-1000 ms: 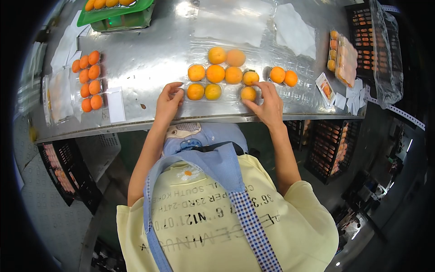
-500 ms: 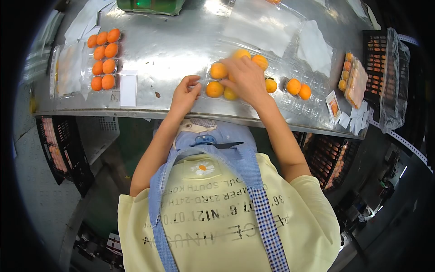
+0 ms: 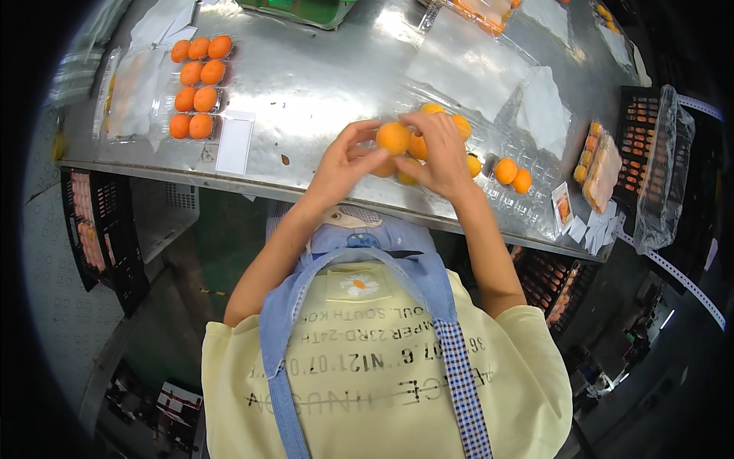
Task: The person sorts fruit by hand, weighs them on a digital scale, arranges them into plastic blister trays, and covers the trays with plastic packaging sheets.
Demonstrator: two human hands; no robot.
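An orange (image 3: 393,138) is held up between my two hands, just above a group of loose oranges. My left hand (image 3: 342,164) curls at its left side, thumb and fingertips against the skin. From the right, the fingers of my right hand (image 3: 443,153) bend over the same fruit. Below and behind the hands are several more oranges (image 3: 461,126), partly covered by my right hand and fingers. Two oranges (image 3: 506,171) sit in a clear plastic tray (image 3: 527,157) to the right.
On the metal table (image 3: 306,84), a filled clear pack of oranges (image 3: 200,98) stands at left beside a white card (image 3: 235,141). Wrapped fruit packs (image 3: 598,168) lie at the right edge, near a black crate (image 3: 636,122). A green container (image 3: 306,11) is at the back.
My left hand has moved right and up to the fruit. An orange is now lifted between both hands. The camera view has shifted slightly.
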